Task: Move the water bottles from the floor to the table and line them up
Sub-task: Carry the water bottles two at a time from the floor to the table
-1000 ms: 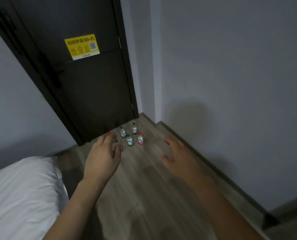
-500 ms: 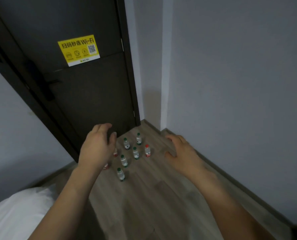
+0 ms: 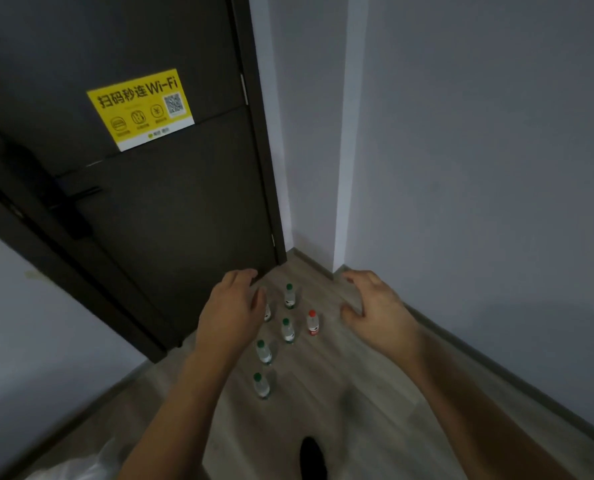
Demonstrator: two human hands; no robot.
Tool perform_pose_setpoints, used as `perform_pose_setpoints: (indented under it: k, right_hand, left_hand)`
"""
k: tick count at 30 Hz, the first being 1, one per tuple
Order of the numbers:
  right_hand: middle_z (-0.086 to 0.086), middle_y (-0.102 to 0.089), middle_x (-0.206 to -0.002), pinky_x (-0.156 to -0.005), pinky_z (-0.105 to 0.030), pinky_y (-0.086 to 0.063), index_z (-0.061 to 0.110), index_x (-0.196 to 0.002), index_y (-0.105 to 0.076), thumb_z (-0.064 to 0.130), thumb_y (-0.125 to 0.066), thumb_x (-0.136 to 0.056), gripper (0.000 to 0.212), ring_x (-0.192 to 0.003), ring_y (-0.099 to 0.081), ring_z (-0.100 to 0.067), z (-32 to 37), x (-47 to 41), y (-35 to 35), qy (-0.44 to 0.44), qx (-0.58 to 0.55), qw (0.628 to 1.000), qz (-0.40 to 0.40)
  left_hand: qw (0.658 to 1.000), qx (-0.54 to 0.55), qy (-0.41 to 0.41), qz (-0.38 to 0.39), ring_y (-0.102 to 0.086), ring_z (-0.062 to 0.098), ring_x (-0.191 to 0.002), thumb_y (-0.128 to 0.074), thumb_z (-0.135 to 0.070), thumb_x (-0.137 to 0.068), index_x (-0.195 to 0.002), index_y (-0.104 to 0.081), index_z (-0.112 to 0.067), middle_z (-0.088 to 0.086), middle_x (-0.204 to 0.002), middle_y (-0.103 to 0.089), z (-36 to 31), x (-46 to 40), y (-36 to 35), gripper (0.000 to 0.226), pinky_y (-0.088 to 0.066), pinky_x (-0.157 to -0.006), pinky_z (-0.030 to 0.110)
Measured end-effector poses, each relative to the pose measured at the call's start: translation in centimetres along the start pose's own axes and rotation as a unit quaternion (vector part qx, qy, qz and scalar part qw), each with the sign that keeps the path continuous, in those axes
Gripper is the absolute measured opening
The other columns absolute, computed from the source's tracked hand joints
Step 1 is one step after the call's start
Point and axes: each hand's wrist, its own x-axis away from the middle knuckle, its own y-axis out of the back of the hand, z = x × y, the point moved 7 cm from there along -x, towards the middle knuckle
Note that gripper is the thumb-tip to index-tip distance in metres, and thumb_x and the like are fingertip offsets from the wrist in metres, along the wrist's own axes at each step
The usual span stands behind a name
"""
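Note:
Several small water bottles stand upright on the wooden floor in front of a dark door. Most have green caps, such as the far one, the middle one and the two nearest. One has a red cap and red label. Another bottle is partly hidden behind my left hand. Both hands hover above the bottles with fingers loosely spread, holding nothing. My right hand is to the right of the red-capped bottle.
A dark door with a yellow Wi-Fi sticker and a handle stands behind the bottles. Grey walls meet in a corner to the right. My dark shoe tip shows below. White bedding sits bottom left.
The view has moved closer to the bottles and more of them show. Both hands have reached forward over the group; the bed has slid almost out of view.

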Motion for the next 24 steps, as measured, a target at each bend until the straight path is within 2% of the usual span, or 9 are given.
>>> perform_pose_setpoints:
  k: [5, 10, 14, 18, 21, 24]
  right_hand:
    - [-0.002, -0.052, -0.134, -0.101, -0.036, -0.044, 0.019, -0.139, -0.046, 0.027, -0.060, -0.089, 0.052, -0.119, -0.052, -0.021, 0.3, -8.7, -4.3, -0.002, -0.012, 1.000, -0.002]
    - [-0.001, -0.052, -0.131, -0.096, -0.030, -0.042, 0.022, -0.138, -0.044, 0.029, -0.058, -0.090, 0.050, -0.111, -0.053, -0.019, 2.9, -16.9, -10.1, 0.013, -0.019, 0.999, 0.044]
    - [-0.004, -0.051, -0.136, -0.102, -0.038, -0.043, 0.019, -0.137, -0.047, 0.028, -0.057, -0.090, 0.049, -0.117, -0.053, -0.022, 3.8, -21.3, -15.6, 0.021, 0.001, 0.997, 0.077]
    - [-0.007, -0.052, -0.132, -0.095, -0.040, -0.046, 0.017, -0.136, -0.048, 0.022, -0.058, -0.088, 0.049, -0.110, -0.056, -0.027, 0.7, -24.4, -23.8, -0.013, 0.034, 0.992, 0.121]
    - [-0.010, -0.055, -0.127, -0.092, -0.042, -0.047, 0.015, -0.134, -0.051, 0.019, -0.063, -0.086, 0.050, -0.106, -0.059, -0.031, -4.2, -26.0, -32.2, -0.022, 0.058, 0.988, 0.142]
    - [-0.008, -0.053, -0.129, -0.090, -0.042, -0.048, 0.017, -0.137, -0.047, 0.020, -0.061, -0.088, 0.052, -0.106, -0.058, -0.028, -10.2, -26.7, -42.3, -0.021, 0.088, 0.980, 0.175]
  left_hand:
    - [0.999, -0.029, 0.013, 0.036, -0.054, 0.020, -0.121, -0.052, -0.036, -0.099, -0.141, -0.051, -0.018, 0.002, -0.139, -0.053, 5.2, -7.0, -0.3, 0.045, -0.048, -0.097, 0.036]
    - [0.997, -0.043, 0.036, 0.051, -0.053, 0.019, -0.123, -0.051, -0.040, -0.099, -0.142, -0.050, -0.020, 0.000, -0.140, -0.052, 11.5, -12.8, -0.3, 0.047, -0.048, -0.097, 0.036]
    - [0.994, -0.019, 0.049, 0.096, -0.054, 0.025, -0.120, -0.055, -0.033, -0.098, -0.138, -0.054, -0.015, 0.005, -0.135, -0.054, 16.4, -16.2, -4.0, 0.043, -0.047, -0.096, 0.037]
    - [0.980, -0.014, 0.040, 0.195, -0.059, 0.028, -0.109, -0.054, -0.027, -0.096, -0.121, -0.060, -0.014, 0.009, -0.120, -0.058, 22.0, -17.9, -13.7, 0.029, -0.048, -0.091, 0.039]
    - [0.962, -0.059, 0.020, 0.267, -0.055, 0.026, -0.117, -0.050, -0.032, -0.097, -0.130, -0.053, -0.018, 0.007, -0.130, -0.055, 27.7, -17.5, -24.3, 0.036, -0.046, -0.098, 0.040]
    - [0.947, -0.097, 0.009, 0.306, -0.054, 0.027, -0.118, -0.045, -0.041, -0.099, -0.136, -0.046, -0.018, 0.007, -0.133, -0.054, 33.9, -16.1, -35.2, 0.044, -0.045, -0.098, 0.041]
